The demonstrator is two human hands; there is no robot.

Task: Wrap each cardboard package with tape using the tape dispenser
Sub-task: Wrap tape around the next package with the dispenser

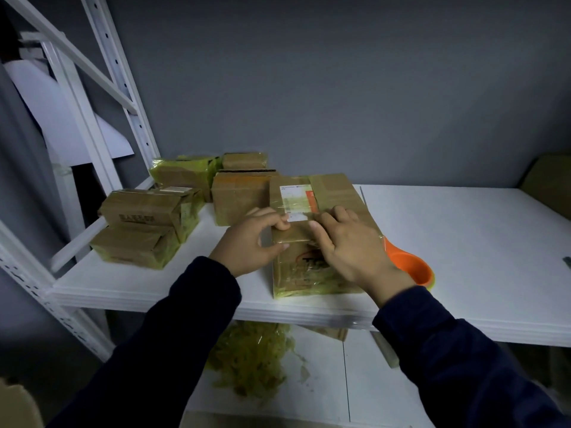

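While the left hand [251, 240] grips the package [333, 193], the right hand [352, 244] — outstretched — presses its top.

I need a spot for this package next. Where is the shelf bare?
Widest bare patch of the white shelf: right of the orange tape dispenser. A narrower strip runs along the front edge, left of the left hand gripping the cardboard package. Back left is crowded with wrapped packages.

Big "T" on front package [309, 267] (rest hidden), shipping label [296, 199] unreadable
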